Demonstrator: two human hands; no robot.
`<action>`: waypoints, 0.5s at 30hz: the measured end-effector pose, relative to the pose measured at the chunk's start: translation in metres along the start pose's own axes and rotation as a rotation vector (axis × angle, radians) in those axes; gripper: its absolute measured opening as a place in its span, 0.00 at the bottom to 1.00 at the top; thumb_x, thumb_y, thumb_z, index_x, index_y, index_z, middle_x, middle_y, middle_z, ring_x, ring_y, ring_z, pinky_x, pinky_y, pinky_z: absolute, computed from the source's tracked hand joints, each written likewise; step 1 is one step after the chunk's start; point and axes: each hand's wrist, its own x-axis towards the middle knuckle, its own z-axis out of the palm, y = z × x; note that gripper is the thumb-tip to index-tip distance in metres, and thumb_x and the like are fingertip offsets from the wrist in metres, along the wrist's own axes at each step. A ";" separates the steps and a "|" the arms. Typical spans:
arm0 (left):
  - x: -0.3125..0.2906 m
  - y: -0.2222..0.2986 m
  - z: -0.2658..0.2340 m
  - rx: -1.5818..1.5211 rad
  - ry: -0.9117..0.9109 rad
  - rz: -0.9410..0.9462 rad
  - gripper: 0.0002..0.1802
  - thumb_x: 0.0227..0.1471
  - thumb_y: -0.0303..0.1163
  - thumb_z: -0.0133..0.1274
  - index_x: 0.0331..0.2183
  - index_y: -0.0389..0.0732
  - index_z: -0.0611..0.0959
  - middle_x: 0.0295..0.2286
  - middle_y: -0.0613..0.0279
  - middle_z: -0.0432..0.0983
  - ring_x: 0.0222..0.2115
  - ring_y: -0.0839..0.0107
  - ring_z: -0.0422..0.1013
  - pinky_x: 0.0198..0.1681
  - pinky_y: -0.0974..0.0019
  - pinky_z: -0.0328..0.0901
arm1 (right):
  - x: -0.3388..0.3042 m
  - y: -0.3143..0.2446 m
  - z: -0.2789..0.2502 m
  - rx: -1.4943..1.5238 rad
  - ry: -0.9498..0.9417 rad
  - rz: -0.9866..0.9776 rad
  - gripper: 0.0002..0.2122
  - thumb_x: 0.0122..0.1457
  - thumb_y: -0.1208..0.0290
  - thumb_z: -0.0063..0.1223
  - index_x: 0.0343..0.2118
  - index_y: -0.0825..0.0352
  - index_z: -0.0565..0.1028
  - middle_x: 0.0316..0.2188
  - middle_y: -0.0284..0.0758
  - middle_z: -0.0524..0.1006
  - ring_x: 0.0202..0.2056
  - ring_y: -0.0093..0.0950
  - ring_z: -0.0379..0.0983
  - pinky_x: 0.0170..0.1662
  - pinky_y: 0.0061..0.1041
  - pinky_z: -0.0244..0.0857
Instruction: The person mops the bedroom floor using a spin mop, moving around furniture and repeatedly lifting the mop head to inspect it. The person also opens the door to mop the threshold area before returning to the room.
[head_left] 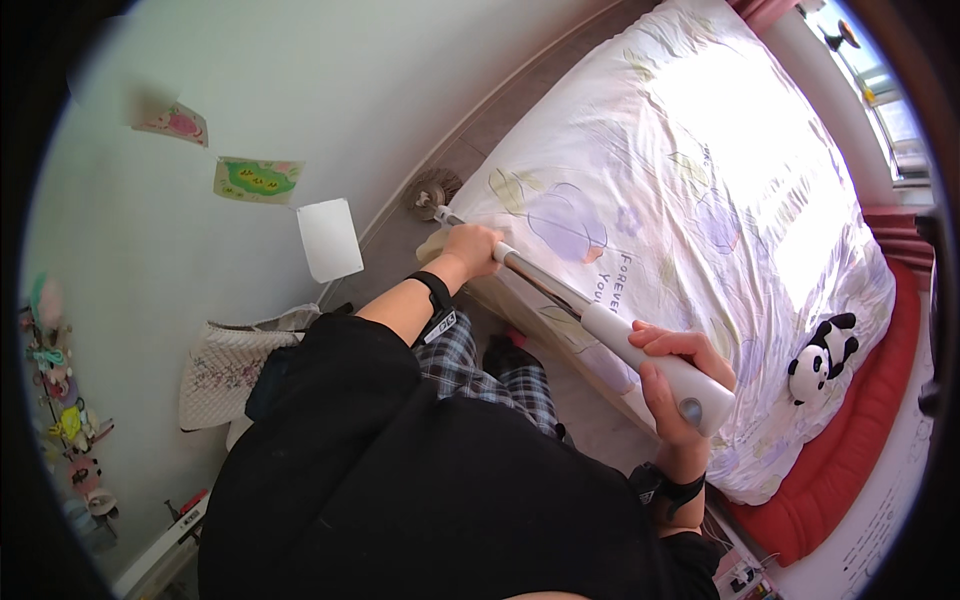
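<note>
Head view: pole (615, 335) slants through left grip (470, 250) and right grip (672, 413).

One left hand (472, 248) and one right hand (692, 372) make two, on one long-handled tool (612, 330). There are two black wristbands (437, 292), one bed (620, 130), one panda toy (822, 358) at right, one red headboard (850, 460), two red curtain sections (897, 240) and one window (885, 90). The left wall carries two coloured drawings (258, 180) and one white sheet (330, 240); one woven bag (222, 375) sits nearer. The hanging trinkets (70, 420) at far left are too crowded to count.
</note>
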 end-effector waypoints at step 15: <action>-0.201 0.100 0.166 -0.167 -0.002 -0.296 0.09 0.35 0.37 0.56 0.22 0.45 0.75 0.22 0.61 0.74 0.28 0.61 0.72 0.30 0.59 0.67 | -0.178 0.059 -0.070 0.201 -0.378 0.310 0.09 0.48 0.75 0.55 0.31 0.73 0.70 0.37 0.46 0.74 0.45 0.36 0.69 0.51 0.38 0.60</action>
